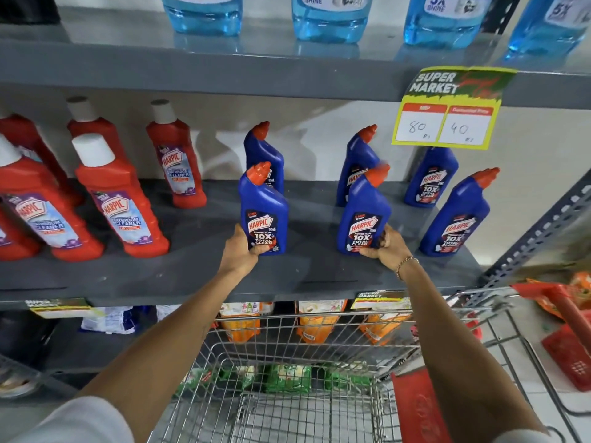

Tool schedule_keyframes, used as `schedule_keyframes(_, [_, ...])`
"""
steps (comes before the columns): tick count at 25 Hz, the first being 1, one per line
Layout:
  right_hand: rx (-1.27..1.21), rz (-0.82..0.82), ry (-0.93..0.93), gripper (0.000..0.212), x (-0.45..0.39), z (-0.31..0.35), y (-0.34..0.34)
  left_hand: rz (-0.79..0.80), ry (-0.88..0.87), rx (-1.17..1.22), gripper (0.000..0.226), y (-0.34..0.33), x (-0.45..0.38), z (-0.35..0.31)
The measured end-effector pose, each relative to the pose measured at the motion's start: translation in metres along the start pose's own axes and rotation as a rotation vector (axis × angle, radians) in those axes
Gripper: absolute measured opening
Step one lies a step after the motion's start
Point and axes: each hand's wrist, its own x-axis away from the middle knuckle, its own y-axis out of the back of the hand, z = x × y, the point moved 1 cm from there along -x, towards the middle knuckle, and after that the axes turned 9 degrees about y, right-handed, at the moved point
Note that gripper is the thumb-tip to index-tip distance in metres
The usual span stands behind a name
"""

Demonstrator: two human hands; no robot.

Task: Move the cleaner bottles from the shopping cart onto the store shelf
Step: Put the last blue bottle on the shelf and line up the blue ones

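Observation:
Two blue Harpic cleaner bottles with red caps stand upright on the grey middle shelf [192,276]. My left hand [240,251] grips the base of the left blue bottle [263,206]. My right hand [385,247] grips the base of the right blue bottle [364,209]. Behind and beside them stand more blue bottles: one at the back left [265,151], one at the back middle [358,158], one at the back right [431,177] and one at the front right [457,215]. The wire shopping cart [303,356] is below my arms; I see no cleaner bottles in it.
Red Harpic bathroom cleaner bottles [118,199] fill the shelf's left side. Light blue bottles [331,17] line the upper shelf. A yellow price tag [447,107] hangs from that shelf's edge. Green packets [287,377] show through the cart's mesh. A perforated shelf post [540,235] rises at the right.

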Motion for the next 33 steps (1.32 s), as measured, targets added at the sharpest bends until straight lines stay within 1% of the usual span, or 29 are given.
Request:
schedule_keyframes(6, [0.047, 0.01, -0.011, 0.064, -0.005, -0.006, 0.007, 0.008, -0.025, -0.01, 0.057, 0.001, -0.001, 0.0])
schedule_keyframes(13, [0.017, -0.001, -0.026, 0.063, -0.006, -0.007, 0.013, 0.003, -0.037, -0.012, 0.054, 0.001, 0.0, 0.0])
schedule_keyframes(20, [-0.005, 0.008, -0.014, 0.068, 0.002, -0.003, 0.01, 0.001, -0.042, -0.013, 0.055, 0.0, 0.002, -0.001])
schedule_keyframes(22, [-0.09, -0.034, -0.016, 0.075, 0.009, -0.007, 0.006, 0.004, -0.033, -0.003, 0.054, 0.0, 0.001, -0.002])
schedule_keyframes(24, [-0.118, -0.176, 0.012, 0.078, 0.022, -0.013, -0.002, 0.01, -0.03, 0.003, 0.052, 0.0, 0.001, -0.002])
schedule_keyframes(25, [-0.105, -0.296, 0.017, 0.071, 0.032, -0.014, -0.007, 0.016, -0.03, 0.008, 0.052, 0.0, 0.002, -0.002])
schedule_keyframes(27, [-0.069, -0.562, 0.008, 0.041, 0.054, -0.011, -0.02, 0.038, -0.025, 0.024, 0.052, 0.002, 0.001, -0.001])
schedule_keyframes(28, [-0.027, -0.631, 0.028, 0.028, 0.065, -0.006, -0.029, 0.053, -0.019, 0.03, 0.053, 0.003, 0.0, -0.002])
schedule_keyframes(29, [0.035, -0.636, 0.075, 0.018, 0.073, 0.0, -0.041, 0.072, -0.017, 0.037, 0.054, 0.004, -0.001, -0.001])
schedule_keyframes(30, [0.099, -0.598, 0.12, 0.013, 0.077, 0.005, -0.053, 0.093, -0.017, 0.038, 0.056, 0.006, -0.002, -0.001])
schedule_keyframes(33, [0.151, -0.384, 0.185, 0.01, 0.082, 0.017, -0.096, 0.122, -0.035, -0.002, 0.054, 0.014, -0.002, 0.004])
